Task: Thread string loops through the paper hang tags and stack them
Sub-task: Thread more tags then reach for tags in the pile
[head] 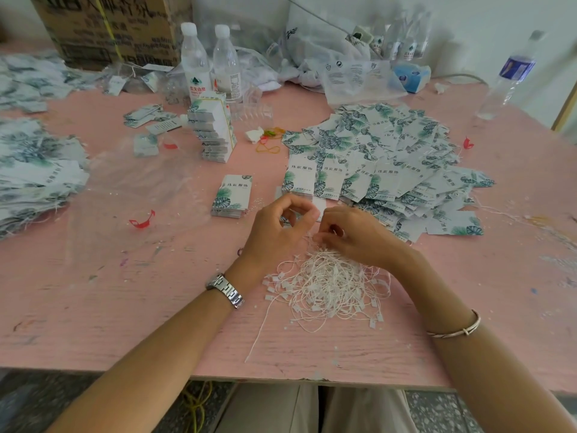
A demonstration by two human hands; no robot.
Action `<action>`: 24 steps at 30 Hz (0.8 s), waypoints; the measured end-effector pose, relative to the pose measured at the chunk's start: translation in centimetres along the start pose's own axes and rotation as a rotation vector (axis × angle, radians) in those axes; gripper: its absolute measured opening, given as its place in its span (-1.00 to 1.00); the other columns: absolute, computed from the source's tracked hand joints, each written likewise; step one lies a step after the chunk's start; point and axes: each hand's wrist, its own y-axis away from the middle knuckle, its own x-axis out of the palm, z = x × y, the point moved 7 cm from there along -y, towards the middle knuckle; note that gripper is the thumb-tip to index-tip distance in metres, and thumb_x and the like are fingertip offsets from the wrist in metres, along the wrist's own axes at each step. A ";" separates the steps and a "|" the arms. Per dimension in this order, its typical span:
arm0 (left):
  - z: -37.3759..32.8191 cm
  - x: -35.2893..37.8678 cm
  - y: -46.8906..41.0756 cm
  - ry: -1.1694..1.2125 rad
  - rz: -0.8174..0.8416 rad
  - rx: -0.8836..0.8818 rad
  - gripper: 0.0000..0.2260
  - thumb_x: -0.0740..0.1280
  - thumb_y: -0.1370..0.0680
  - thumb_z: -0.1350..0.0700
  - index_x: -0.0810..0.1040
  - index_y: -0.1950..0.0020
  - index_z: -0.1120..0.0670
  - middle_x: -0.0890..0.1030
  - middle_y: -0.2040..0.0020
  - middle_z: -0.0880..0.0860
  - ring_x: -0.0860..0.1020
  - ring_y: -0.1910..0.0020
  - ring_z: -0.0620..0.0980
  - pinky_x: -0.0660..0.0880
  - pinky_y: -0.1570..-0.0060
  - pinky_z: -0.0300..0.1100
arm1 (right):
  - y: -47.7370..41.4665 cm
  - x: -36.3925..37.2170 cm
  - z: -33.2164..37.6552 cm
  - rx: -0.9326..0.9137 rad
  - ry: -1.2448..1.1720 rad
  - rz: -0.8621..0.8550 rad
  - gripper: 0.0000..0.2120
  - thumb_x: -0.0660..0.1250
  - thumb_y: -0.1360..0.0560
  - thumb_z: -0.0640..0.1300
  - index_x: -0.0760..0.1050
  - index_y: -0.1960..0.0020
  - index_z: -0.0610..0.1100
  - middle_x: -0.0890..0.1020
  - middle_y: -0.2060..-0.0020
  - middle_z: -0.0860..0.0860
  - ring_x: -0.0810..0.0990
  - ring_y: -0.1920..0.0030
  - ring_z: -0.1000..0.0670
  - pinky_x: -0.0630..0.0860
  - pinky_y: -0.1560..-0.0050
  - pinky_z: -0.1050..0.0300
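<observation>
Pink table, worn and flecked, with the work laid out across it. Largest mass is the loose spread of hang tags fanned out right of centre, its near edge just beyond the hands. A second heap of tags sits at the far left. The tangled string loops lie in a white nest directly under and before the right wrist. A tall leaning stack stands mid-table, and a low neat stack lies just left of the hands. Both hands meet at the far rim of the nest. Risk, as judged: the loops are badly interlaced, so drawing one out may drag several along or knot them. A hard tug could also scatter the nest toward the table edge, where one strand already trails. The tall stack leans and could topple if jostled. Left hand, watch on the wrist, is raised off the table, thumb and forefinger closed in a ring, apparently pinching a fine strand, too thin to confirm. Right hand, bangle on the forearm, is knuckles-up, fingertips curled down and nipped narrowly on strands at the top of the nest.
</observation>
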 end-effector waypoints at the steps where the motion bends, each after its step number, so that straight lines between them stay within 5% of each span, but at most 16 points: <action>1: 0.1 0.0 0.0 -0.024 0.001 -0.001 -0.94 0.46 -0.55 0.07 0.65 0.01 0.02 0.65 0.15 -0.20 0.57 0.14 0.03 0.43 0.18 -0.38 | -0.1 0.0 -0.1 0.008 0.000 -0.001 -0.76 0.30 -0.59 0.05 0.52 0.12 -0.10 0.47 0.25 0.16 0.40 0.23 0.24 0.31 0.23 0.28; 5: 0.5 0.2 0.0 -0.067 0.017 -0.025 -0.87 0.44 -0.56 0.02 0.65 -0.06 0.01 0.64 0.10 -0.19 0.55 0.16 0.02 0.39 0.20 -0.40 | 0.0 -1.1 0.1 0.034 -0.128 -0.147 -0.59 0.18 -0.53 0.22 0.46 0.14 -0.14 0.50 0.29 0.08 0.44 0.31 0.07 0.39 0.29 0.17; 8: 0.6 0.8 0.1 -0.025 0.088 -0.063 -0.79 0.36 -0.59 -0.10 0.66 -0.10 -0.01 0.64 0.07 -0.17 0.55 0.12 -0.04 0.41 0.16 -0.29 | 0.1 -1.9 0.2 0.012 -0.249 -0.261 -0.71 0.29 -0.58 0.02 0.45 0.15 -0.20 0.51 0.31 0.00 0.42 0.36 -0.01 0.36 0.35 0.15; 10: 0.3 1.1 0.1 0.013 0.140 -0.048 -0.76 0.33 -0.58 -0.15 0.66 -0.07 -0.04 0.67 0.04 -0.14 0.58 0.10 -0.07 0.44 0.14 -0.29 | 0.1 -2.0 0.2 0.022 -0.335 -0.288 -0.81 0.33 -0.60 -0.11 0.45 0.14 -0.18 0.50 0.33 0.03 0.39 0.40 0.11 0.31 0.38 0.25; 13: -0.1 1.5 0.2 0.070 0.196 -0.046 -0.90 0.40 -0.57 -0.03 0.66 -0.03 -0.06 0.65 0.22 -0.25 0.51 0.34 -0.28 0.36 0.31 -0.46 | 0.2 -2.2 0.2 0.037 -0.472 -0.334 -0.85 0.33 -0.60 -0.18 0.45 0.14 -0.15 0.51 0.34 0.13 0.41 0.41 0.10 0.32 0.39 0.27; 16: -0.2 1.6 0.3 0.084 0.199 -0.032 -0.95 0.44 -0.56 0.14 0.67 0.00 0.00 0.61 0.35 -0.27 0.46 0.46 -0.29 0.31 0.42 -0.50 | 0.1 -2.0 0.1 0.069 -0.564 -0.331 -0.84 0.32 -0.61 -0.16 0.45 0.15 -0.11 0.55 0.35 0.11 0.44 0.34 -0.18 0.36 0.37 0.01; 24: -1.0 0.7 0.4 0.118 0.113 -0.055 -0.89 0.43 -0.58 0.13 0.66 0.01 0.17 0.58 0.33 -0.21 0.46 0.36 -0.25 0.35 0.30 -0.40 | 0.1 -2.0 0.5 0.068 -0.642 -0.304 -0.79 0.28 -0.60 -0.06 0.44 0.15 -0.14 0.45 0.36 -0.01 0.28 0.42 0.15 0.24 0.41 0.36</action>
